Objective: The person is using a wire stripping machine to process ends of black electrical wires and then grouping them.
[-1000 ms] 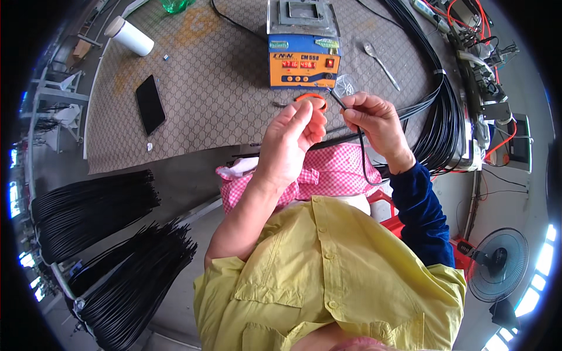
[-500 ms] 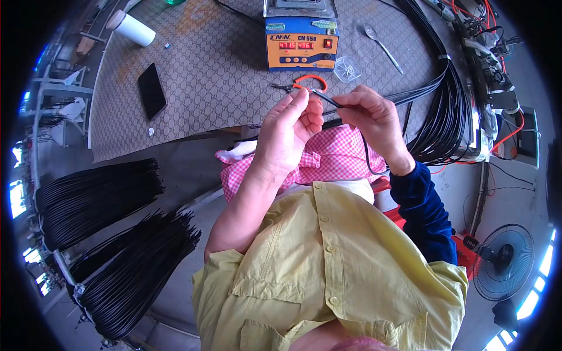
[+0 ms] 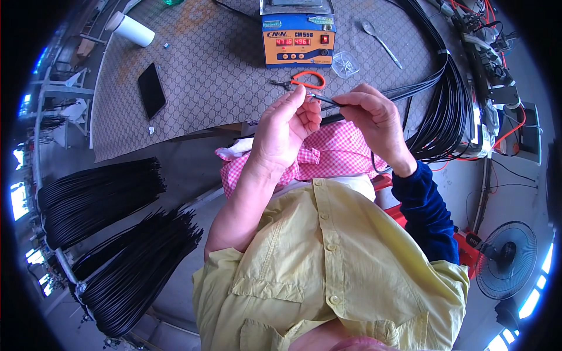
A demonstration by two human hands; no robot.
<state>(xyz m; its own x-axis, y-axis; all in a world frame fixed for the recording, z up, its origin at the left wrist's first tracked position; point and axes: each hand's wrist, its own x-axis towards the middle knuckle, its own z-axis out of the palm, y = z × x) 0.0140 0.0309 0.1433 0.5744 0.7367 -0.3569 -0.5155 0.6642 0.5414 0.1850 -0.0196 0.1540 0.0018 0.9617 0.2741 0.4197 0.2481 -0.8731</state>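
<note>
A thin black cable [image 3: 325, 100] is pinched between the thumb and fingers of my right hand [image 3: 377, 120]. Its exposed, lighter end points left into my left hand [image 3: 284, 128]. There the thumb and curled fingers close around the tip, partly hiding it. Just beyond my hands, orange-handled pliers [image 3: 307, 80] lie on the patterned table. Behind them stands a blue and orange control box [image 3: 298, 48] with lit red digits and a metal top. Right of the pliers sits a small clear plastic dish [image 3: 345, 65].
A phone [image 3: 152, 91] and a white bottle [image 3: 131, 29] lie on the table's left; a spoon [image 3: 381, 44] is at right. A thick bundle of black cables [image 3: 448, 111] hangs over the right edge. More black cables [image 3: 140, 266] hang at lower left. A fan [image 3: 506, 259] stands right.
The cable lies at a flatter angle between my hands, and its light end shows more clearly by the left fingers. Both hands have shifted only slightly.
</note>
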